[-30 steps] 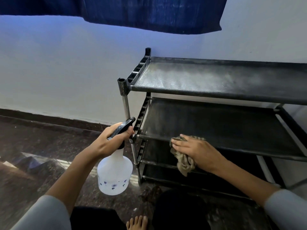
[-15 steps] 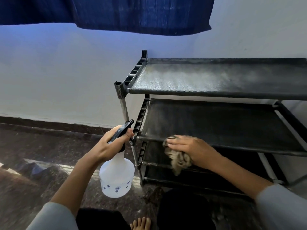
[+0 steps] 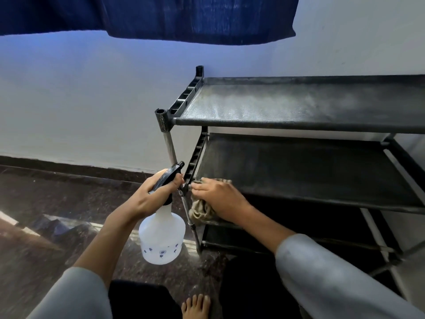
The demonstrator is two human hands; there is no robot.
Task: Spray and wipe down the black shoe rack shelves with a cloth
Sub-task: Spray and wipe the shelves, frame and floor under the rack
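The black shoe rack stands against the white wall, its top shelf dusty grey and its darker second shelf below. My right hand presses a beige cloth on the front left corner of the second shelf, with part of the cloth hanging over the edge. My left hand grips the black trigger head of a white spray bottle, which hangs upright just left of the rack's front post.
A dark blue fabric hangs overhead at the top of the view. The floor is dark speckled stone with a black skirting along the wall. My bare toes show at the bottom, between my knees.
My right hand has slid the cloth leftward along the second shelf's front edge to the left corner. The spray bottle has stayed about where it was.
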